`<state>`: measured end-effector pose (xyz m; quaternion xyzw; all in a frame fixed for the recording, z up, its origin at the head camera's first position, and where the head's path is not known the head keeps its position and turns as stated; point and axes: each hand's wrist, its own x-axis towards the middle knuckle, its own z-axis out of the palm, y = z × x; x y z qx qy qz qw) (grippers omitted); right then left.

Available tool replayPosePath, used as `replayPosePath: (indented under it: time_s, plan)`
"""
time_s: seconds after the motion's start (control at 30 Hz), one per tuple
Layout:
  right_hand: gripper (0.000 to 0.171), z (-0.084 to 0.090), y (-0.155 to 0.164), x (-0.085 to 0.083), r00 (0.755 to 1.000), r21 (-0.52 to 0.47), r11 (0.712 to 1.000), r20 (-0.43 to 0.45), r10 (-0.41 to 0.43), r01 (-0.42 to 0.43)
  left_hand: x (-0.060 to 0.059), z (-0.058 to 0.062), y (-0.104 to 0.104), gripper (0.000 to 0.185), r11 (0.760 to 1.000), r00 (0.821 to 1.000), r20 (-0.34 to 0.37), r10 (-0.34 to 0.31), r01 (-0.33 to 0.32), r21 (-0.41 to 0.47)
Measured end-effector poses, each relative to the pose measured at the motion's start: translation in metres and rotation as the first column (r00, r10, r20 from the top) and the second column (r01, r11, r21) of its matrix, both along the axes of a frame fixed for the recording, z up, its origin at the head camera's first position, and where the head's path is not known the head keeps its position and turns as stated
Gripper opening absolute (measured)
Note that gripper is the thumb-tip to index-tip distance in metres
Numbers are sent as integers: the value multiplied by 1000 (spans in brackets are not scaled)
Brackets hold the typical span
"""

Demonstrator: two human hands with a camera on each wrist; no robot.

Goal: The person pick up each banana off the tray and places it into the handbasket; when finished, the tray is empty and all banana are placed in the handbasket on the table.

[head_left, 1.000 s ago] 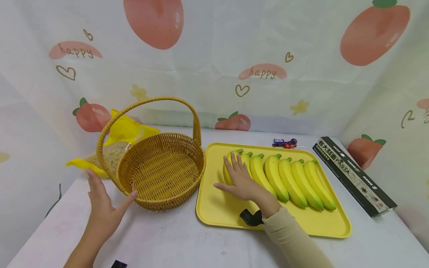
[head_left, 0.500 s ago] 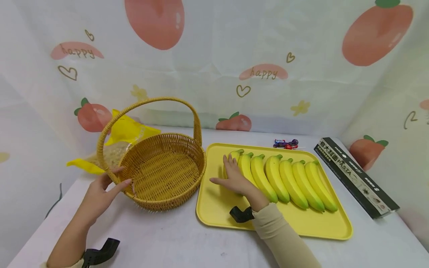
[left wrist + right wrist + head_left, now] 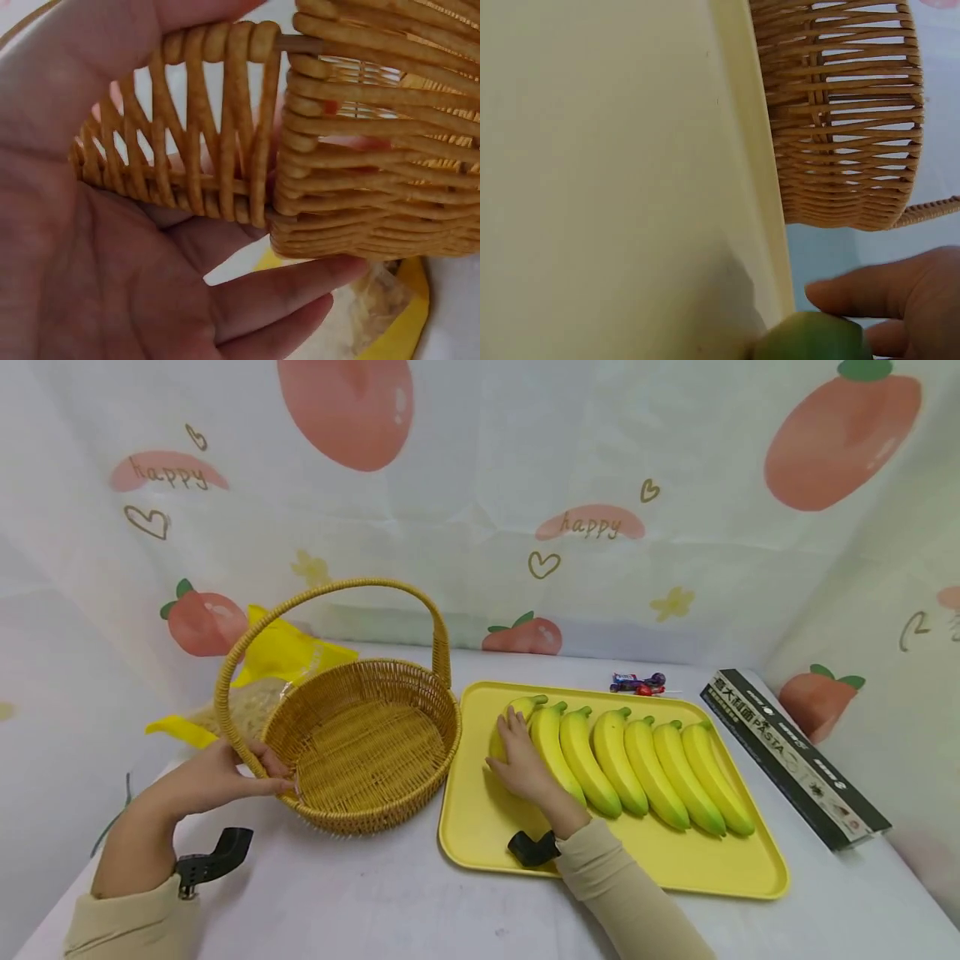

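Observation:
A round wicker basket [image 3: 375,752] with a tall arched handle stands left of the middle. My left hand [image 3: 228,772] grips the base of its handle at the near-left rim, thumb on the inner side; in the left wrist view, the woven handle base [image 3: 202,127] lies against the palm. Several yellow bananas lie in a row on a yellow tray [image 3: 480,843]. My right hand [image 3: 528,768] is on the leftmost banana [image 3: 498,745], fingers over it and thumb at its left side. Its green tip [image 3: 810,337] shows beside the fingers in the right wrist view.
Behind the basket lies a yellow and clear bag of pasta [image 3: 255,702]. Wrapped lollipops [image 3: 637,683] lie beyond the tray. A long black pasta box [image 3: 795,760] stands to the tray's right. A printed cloth [image 3: 465,527] hangs at the back.
My left hand has moved from beside the basket onto its handle base and taken hold. My right hand has come down left onto the leftmost banana, its spread fingers closing in.

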<state>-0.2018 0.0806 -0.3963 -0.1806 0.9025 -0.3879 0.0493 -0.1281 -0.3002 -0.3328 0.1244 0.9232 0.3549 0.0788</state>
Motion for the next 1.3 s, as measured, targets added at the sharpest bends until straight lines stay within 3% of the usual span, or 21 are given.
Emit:
replayPosePath:
  time_s: [0.33, 0.67, 0.97, 1.3]
  plan:
    - [68, -5, 0, -1, 999, -97, 994, -3, -50, 50, 2, -2, 0, 12, 998, 999, -2, -50, 50, 30]
    - [74, -9, 1, -4, 997, -75, 994, 7, -78, 78, -3, -6, -2, 12, 997, 998, 14, -63, 62, 45]
    - [78, -9, 0, -4, 998, -67, 996, 5, -65, 66, -5, -7, -5, 12, 996, 997, 27, -76, 75, 43]
    - [71, 3, 0, -2, 1000, -156, 988, -3, -18, 17, -4, -5, -3, 16, 997, 998, 24, -56, 55, 48]
